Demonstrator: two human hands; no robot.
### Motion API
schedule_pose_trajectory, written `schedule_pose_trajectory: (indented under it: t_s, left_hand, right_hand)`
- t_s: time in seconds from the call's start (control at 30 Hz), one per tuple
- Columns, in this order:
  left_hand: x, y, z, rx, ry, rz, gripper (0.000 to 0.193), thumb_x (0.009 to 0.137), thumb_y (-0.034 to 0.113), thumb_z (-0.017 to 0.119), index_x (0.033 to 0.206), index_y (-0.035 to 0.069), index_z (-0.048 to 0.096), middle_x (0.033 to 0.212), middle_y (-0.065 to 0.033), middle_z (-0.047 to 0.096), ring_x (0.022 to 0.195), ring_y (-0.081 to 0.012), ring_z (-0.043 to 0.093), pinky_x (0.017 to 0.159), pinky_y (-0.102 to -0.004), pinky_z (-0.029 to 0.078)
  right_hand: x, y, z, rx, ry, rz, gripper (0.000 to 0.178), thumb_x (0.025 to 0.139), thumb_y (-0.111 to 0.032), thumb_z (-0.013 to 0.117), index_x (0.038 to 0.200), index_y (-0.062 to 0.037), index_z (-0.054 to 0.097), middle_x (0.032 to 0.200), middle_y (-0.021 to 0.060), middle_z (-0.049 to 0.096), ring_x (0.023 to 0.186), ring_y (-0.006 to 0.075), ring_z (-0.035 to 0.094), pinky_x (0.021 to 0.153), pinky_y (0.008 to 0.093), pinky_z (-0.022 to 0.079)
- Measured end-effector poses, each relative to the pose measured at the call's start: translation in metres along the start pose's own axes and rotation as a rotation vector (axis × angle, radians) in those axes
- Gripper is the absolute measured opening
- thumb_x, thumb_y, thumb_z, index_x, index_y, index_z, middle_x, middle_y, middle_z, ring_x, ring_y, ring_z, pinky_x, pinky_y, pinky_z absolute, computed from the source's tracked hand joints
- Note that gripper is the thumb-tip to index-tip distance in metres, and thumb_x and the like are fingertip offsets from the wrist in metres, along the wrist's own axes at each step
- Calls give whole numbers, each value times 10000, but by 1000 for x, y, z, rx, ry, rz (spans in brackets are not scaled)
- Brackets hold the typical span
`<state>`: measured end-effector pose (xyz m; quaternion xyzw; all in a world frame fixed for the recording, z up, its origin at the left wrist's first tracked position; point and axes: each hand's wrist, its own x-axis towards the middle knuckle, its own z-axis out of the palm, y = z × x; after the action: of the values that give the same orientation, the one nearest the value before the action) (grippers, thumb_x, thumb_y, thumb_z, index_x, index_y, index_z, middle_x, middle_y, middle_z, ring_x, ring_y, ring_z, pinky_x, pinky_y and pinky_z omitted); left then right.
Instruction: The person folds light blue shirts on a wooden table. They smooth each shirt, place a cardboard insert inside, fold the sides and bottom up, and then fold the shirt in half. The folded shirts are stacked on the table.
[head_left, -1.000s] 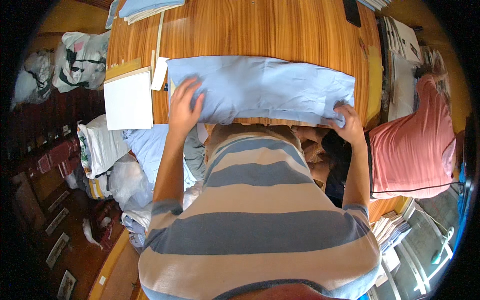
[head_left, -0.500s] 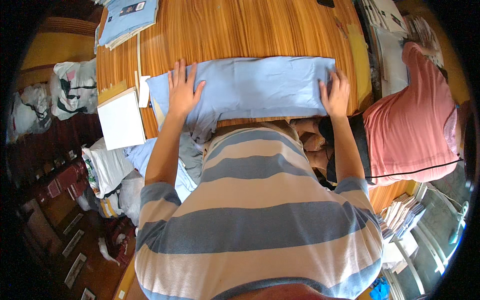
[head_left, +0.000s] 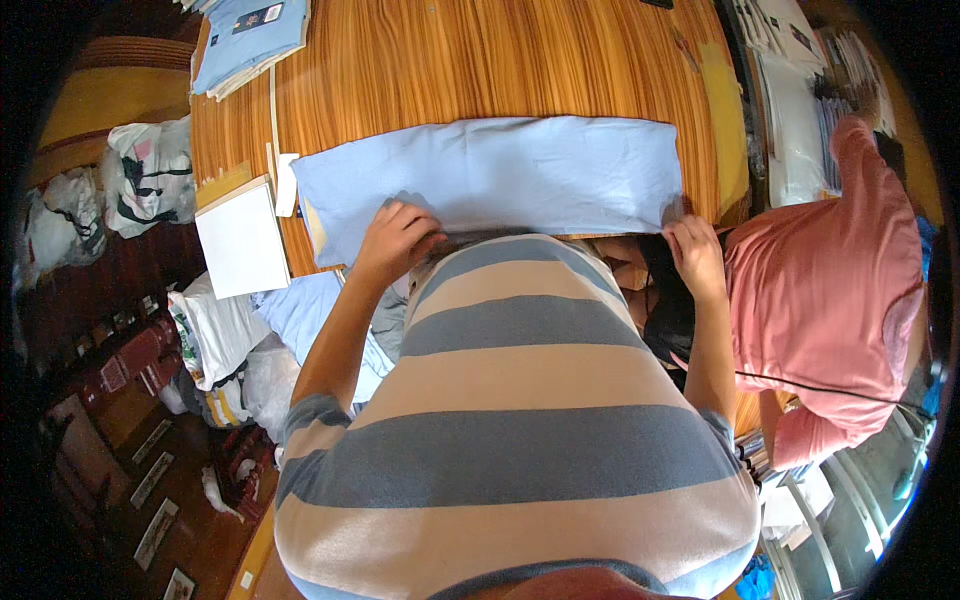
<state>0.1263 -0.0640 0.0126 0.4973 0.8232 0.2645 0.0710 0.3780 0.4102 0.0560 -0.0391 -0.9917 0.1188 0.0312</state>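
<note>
A light blue garment (head_left: 520, 180) lies folded into a long strip across the wooden table in front of me. Its left end shows a small cream patch. My left hand (head_left: 402, 238) is at the near edge, left of the middle, its fingers curled in on the cloth; the fingertips are partly hidden. At the near right corner my right hand (head_left: 692, 245) pinches the cloth between thumb and fingers. Both hands are closed.
The wooden table (head_left: 480, 60) bears a stack of folded blue shirts (head_left: 255, 40) at the far left. A white board (head_left: 243, 240) lies at the left edge. A person in a pink top (head_left: 820, 290) is close on my right. Plastic bags (head_left: 150, 180) stand left.
My hands went from lying flat on the cloth to its near edge, fingers now curled. The cloth's near left part looks smoother. The person in pink has shifted, an arm reaching toward the far right.
</note>
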Motion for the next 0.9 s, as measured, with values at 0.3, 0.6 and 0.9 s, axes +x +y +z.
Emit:
schedule_pose_trajectory:
  t_s: [0.3,0.6,0.9]
  left_hand:
    - [32,-50,-6,357,50,-343,621,985,488,643,1569,308,532,1721,-43,351,1598,-393,240,1239,-714,115]
    - [38,-62,-10,363,49,-369,688,936,579,671,1565,339,529,1724,-32,343,1602,-384,235,1222,-746,103]
    - [-12,-54,-54,191,181,-345,549,1050,391,562,1553,172,539,1659,-107,446,1576,-395,300,1264,-623,190]
  right_hand:
    - [124,-29,99,-77,225,322,592,1097,-420,454,1596,-102,437,1673,142,401,1560,440,296,1272,595,209]
    - [128,32,100,-159,200,459,681,1101,-511,385,1657,-120,342,1746,82,274,1598,437,204,1286,617,120]
    - [42,-122,104,769,414,132,112,1007,-78,571,931,4,578,861,63,589,776,202,544,719,350,475]
